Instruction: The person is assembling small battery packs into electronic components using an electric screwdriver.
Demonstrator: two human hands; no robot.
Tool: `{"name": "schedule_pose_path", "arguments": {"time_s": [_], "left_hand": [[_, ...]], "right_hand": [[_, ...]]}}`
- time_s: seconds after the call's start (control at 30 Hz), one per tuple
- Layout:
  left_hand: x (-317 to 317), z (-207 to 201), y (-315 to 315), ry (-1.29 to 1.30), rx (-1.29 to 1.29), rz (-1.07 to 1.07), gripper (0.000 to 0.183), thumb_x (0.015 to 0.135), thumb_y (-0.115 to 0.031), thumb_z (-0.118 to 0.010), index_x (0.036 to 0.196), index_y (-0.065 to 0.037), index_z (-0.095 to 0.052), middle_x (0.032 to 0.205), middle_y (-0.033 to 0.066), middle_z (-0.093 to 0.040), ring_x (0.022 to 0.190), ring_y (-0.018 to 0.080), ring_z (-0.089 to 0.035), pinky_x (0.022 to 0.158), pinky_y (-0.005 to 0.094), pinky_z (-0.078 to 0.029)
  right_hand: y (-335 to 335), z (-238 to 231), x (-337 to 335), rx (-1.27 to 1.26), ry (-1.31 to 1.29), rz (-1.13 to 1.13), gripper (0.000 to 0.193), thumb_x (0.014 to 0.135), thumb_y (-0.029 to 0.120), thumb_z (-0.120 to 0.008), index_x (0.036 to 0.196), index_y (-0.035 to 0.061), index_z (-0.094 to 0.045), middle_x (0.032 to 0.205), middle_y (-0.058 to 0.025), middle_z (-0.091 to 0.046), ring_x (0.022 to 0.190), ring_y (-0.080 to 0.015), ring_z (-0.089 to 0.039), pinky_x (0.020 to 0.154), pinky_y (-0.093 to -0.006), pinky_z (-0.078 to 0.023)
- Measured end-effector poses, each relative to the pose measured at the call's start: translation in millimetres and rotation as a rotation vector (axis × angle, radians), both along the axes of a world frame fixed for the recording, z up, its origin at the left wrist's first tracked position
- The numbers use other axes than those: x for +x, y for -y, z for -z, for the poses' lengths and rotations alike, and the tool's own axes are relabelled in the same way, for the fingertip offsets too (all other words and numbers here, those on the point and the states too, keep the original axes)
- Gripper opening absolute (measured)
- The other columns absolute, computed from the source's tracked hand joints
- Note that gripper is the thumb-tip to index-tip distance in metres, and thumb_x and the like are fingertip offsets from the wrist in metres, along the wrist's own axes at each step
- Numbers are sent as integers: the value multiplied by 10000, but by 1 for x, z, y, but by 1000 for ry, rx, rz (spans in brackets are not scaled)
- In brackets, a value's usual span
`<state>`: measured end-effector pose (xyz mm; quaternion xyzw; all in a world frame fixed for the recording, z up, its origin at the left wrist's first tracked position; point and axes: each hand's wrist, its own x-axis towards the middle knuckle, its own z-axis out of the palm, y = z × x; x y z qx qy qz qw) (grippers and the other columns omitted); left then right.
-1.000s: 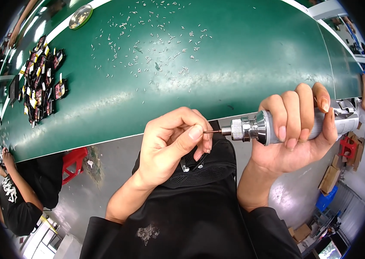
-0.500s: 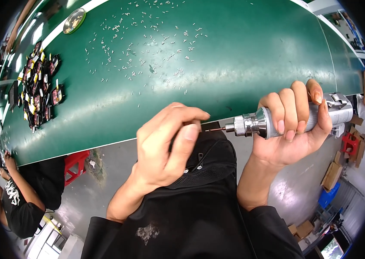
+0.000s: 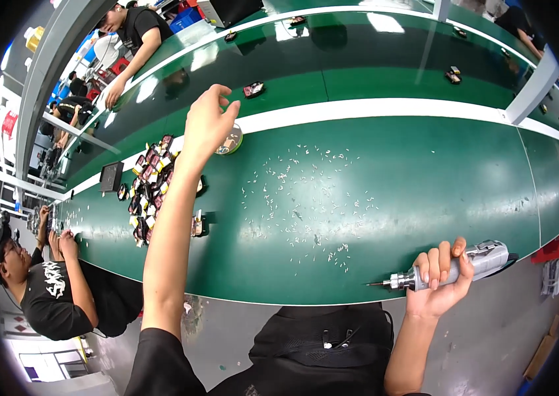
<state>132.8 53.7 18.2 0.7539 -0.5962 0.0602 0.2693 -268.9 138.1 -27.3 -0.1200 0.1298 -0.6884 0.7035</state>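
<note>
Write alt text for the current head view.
The right hand grips a grey power driver at the near edge of a green worktable; the open left hand is extended toward the far side, near a dark unit. Tiny pale pieces litter the worktable.

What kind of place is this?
Probably a factory: small black parts piled on a green workbench, what looks like a conveyor belt behind, and a silver screwdriver-like tool in the right hand.

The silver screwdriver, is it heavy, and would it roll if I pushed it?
The screwdriver is probably heavy-ish: its front looks like metal. Its rounded body might roll, though the raised metal part could stop it. Its thin bit seems stiff.
</note>
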Motion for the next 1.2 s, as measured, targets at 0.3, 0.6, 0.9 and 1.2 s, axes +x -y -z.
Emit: {"name": "schedule_pose_path", "arguments": {"time_s": [0.3, 0.6, 0.9, 1.2], "left_hand": [[8, 37, 84, 120, 106, -119, 437, 738, -234, -692, 1044, 47, -557, 968, 268, -592, 970, 396, -577, 839, 444, -478], [-139, 11, 12, -127, 60, 640, 373, 745, -36, -636, 1113, 8, -591, 1112, 148, -607, 1022, 281, -592, 880, 339, -479], [-240, 19, -80, -253, 263, 1131, 461, 738, 36, -650, 1189, 16, -557, 1231, 138, -544, 1106, 320, -534, 923, 401, -459], [-262, 23, -88, -75, 126, 994, 289, 726, 45, -655, 1010, 52, -603, 1017, 144, -611, 946, 298, -591, 781, 366, -509]], "right_hand": [[1, 3, -1, -27, -26, -46, 119, 906, 173, -435, 850, 69, -420, 512, -2, -351, 371, -98, -332, 421, -278, -378], [-5, 7, -15, -18, -8, -101, 115, 893, 180, -440, 854, 72, -444, 523, -11, -362, 390, -118, -345, 447, -296, -371], [-30, 5, -33, -26, -33, -152, 136, 914, 198, -438, 863, 73, -447, 535, 3, -370, 387, -100, -348, 437, -274, -374], [-49, 10, -31, -6, -19, -188, 130, 900, 194, -432, 869, 72, -464, 532, 1, -378, 382, -107, -356, 439, -279, -380]]}}
